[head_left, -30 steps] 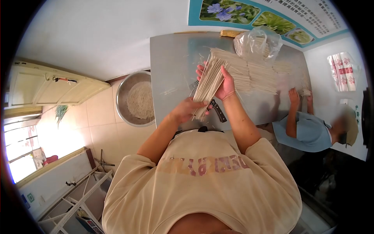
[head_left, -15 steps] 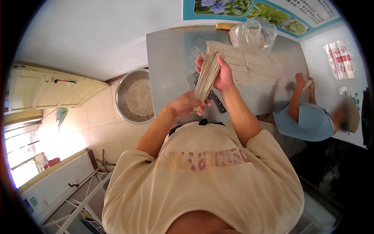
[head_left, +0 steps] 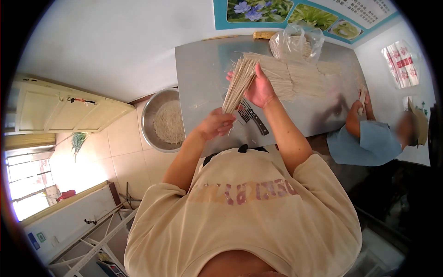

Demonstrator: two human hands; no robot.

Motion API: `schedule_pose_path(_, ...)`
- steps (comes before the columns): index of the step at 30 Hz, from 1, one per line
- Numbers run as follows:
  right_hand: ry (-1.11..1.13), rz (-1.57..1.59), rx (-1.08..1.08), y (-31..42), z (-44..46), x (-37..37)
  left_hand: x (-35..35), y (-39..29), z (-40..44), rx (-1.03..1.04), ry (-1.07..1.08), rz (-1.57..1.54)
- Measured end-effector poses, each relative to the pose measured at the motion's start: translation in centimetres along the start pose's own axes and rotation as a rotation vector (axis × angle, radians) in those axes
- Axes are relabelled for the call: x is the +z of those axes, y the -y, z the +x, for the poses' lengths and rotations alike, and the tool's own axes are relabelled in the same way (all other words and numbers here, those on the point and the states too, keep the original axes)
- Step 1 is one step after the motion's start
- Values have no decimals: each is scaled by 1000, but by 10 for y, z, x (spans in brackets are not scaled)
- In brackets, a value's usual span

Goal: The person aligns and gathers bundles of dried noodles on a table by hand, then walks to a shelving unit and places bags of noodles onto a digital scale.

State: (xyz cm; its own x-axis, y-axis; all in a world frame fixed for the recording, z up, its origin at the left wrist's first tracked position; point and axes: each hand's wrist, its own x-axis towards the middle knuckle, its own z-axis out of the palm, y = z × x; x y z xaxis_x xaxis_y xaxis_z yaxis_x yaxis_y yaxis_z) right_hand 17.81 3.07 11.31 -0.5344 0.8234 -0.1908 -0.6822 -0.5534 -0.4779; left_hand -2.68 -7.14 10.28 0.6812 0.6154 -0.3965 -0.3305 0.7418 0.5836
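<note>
A bundle of dry noodles (head_left: 241, 83) stands tilted between my hands above the steel table. My left hand (head_left: 216, 123) is closed round its lower end. My right hand (head_left: 261, 90) cradles the upper part, thumb up in front and fingertips showing behind the far side. The strands fan out unevenly at the top. Beneath the bundle lies a knife (head_left: 258, 123) with a dark riveted handle and a slotted-looking blade, partly hidden. Just beyond my right hand, rows of dry noodles (head_left: 302, 81) are spread on the table.
A clear plastic bag (head_left: 297, 44) of noodles sits on the steel table (head_left: 198, 69) at the back. Left of the table stands a metal bowl (head_left: 146, 122) with loose noodles. At the right end, a person in blue (head_left: 364, 143) handles a pale bundle.
My left hand has moved up and left along the bundle's lower end. The bundle's top strands are more spread. The other person's hands have come down and closer together.
</note>
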Motion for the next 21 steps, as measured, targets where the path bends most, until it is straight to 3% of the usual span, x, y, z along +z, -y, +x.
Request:
schedule_pose_path(2, -20, 33, 97, -1, -3, -15, -10, -3, -3, 34, -219, 171)
schedule_pose_path(9, -164, 107, 175, -30, -11, -44, -38, 2, -15, 181, -366, 123)
schedule_pose_path(16, -177, 73, 141, -59, 4, -65, -48, 36, -2, 146, -378, 124)
schedule_pose_path(18, -246, 24, 71, -61, 6, -55, -42, 43, 2, 190, -391, -83)
schedule_pose_path(21, -357, -37, 35, -64, 10, -40, -38, 42, 0, 192, -350, -144)
